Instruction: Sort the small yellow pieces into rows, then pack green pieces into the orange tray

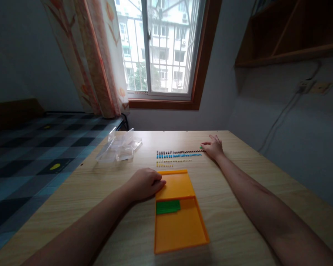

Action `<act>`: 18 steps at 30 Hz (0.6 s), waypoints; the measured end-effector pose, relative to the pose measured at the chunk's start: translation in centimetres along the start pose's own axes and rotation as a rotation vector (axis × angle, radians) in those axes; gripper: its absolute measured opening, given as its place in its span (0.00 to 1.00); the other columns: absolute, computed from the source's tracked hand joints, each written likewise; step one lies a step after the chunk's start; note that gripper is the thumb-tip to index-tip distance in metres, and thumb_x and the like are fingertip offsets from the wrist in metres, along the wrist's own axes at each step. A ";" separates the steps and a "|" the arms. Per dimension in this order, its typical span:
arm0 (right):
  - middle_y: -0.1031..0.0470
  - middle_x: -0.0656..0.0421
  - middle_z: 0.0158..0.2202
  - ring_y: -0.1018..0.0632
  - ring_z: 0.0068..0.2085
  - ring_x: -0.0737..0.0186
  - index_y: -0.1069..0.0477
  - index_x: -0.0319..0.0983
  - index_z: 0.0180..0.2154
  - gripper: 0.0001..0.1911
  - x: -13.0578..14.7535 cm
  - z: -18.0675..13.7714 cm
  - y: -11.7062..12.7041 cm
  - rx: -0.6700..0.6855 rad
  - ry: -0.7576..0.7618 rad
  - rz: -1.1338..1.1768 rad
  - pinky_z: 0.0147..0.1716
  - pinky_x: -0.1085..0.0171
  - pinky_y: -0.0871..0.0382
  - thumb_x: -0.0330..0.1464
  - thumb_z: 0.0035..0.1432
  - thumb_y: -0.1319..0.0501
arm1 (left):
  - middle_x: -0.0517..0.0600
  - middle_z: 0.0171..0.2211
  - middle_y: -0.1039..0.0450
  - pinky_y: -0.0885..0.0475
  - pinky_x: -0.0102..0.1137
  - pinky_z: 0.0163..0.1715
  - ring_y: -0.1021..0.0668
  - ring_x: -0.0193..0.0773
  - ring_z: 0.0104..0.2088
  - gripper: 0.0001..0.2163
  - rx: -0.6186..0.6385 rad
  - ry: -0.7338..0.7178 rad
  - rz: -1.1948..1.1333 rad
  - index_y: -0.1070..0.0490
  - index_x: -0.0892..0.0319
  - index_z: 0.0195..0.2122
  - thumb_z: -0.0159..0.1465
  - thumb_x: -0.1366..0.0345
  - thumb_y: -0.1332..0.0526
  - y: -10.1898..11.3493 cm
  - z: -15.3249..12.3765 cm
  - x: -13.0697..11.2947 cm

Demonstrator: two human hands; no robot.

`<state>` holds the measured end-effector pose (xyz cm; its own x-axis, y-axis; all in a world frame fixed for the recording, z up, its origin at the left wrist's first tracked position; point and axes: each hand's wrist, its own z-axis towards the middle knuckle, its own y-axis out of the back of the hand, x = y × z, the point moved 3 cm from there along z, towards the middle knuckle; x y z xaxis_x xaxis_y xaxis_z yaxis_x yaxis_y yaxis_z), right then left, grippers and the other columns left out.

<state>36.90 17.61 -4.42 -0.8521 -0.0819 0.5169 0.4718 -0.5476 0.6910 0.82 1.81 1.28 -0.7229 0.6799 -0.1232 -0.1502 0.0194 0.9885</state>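
An orange tray (183,225) lies on the wooden table (238,221) in front of me, with a green plate (168,206) in it near the divider. My left hand (144,183) rests on the tray's left upper edge, fingers curled against it. My right hand (213,146) reaches far forward to the right end of several rows of small pieces (177,155), dark, blue and yellow. Its fingertips pinch at a tiny green piece (201,147) there.
A clear plastic box (119,147) with its lid open sits at the table's far left. A bed with a checked cover (30,162) stands left of the table. Behind are a window (161,48), a curtain (97,59) and a wooden wall shelf (288,33).
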 end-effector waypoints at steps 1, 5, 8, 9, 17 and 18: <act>0.35 0.52 0.66 0.44 0.70 0.39 0.17 0.42 0.34 0.09 0.1 0.0 0.0 0.015 0.008 -0.003 0.68 0.37 0.58 0.39 0.52 0.32 | 0.51 0.23 0.26 0.42 0.32 0.26 0.29 0.37 0.24 0.19 -0.002 0.000 0.001 0.28 0.59 0.22 0.68 0.58 0.45 0.0 0.0 0.0; 0.36 0.52 0.67 0.45 0.70 0.40 0.16 0.43 0.34 0.09 0.4 -0.1 -0.1 0.052 0.024 -0.017 0.68 0.38 0.58 0.38 0.52 0.32 | 0.51 0.23 0.25 0.42 0.32 0.27 0.29 0.37 0.24 0.19 0.005 0.005 0.010 0.28 0.58 0.22 0.68 0.58 0.46 0.1 0.0 -0.2; 0.35 0.52 0.67 0.45 0.70 0.39 0.16 0.43 0.33 0.08 0.4 -0.1 -0.2 0.077 0.026 -0.026 0.67 0.38 0.58 0.38 0.52 0.33 | 0.51 0.23 0.26 0.42 0.32 0.27 0.29 0.38 0.24 0.18 0.010 0.008 0.006 0.28 0.58 0.22 0.68 0.58 0.46 0.2 0.0 -0.2; 0.35 0.52 0.67 0.45 0.70 0.38 0.16 0.43 0.33 0.08 0.4 -0.1 -0.2 0.084 0.028 -0.029 0.67 0.38 0.57 0.38 0.52 0.32 | 0.51 0.23 0.26 0.42 0.32 0.27 0.29 0.38 0.24 0.18 0.009 0.009 0.005 0.28 0.58 0.22 0.68 0.58 0.46 0.2 0.0 -0.1; 0.33 0.52 0.65 0.43 0.69 0.39 0.17 0.42 0.33 0.07 0.3 -0.1 -0.3 0.095 0.027 -0.039 0.67 0.42 0.53 0.36 0.50 0.32 | 0.51 0.23 0.26 0.42 0.32 0.27 0.29 0.38 0.25 0.18 -0.005 -0.003 0.014 0.28 0.58 0.22 0.68 0.58 0.45 -0.1 -0.1 0.0; 0.33 0.52 0.65 0.43 0.69 0.40 0.17 0.42 0.33 0.07 0.3 -0.1 -0.4 0.093 0.028 -0.040 0.67 0.42 0.53 0.36 0.50 0.32 | 0.51 0.23 0.26 0.42 0.32 0.27 0.29 0.38 0.25 0.18 -0.008 -0.004 0.017 0.28 0.58 0.22 0.68 0.58 0.45 -0.1 -0.1 0.0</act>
<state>36.47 17.74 -4.55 -0.8758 -0.0852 0.4750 0.4554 -0.4717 0.7550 0.80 1.74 1.21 -0.7229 0.6827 -0.1060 -0.1432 0.0020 0.9897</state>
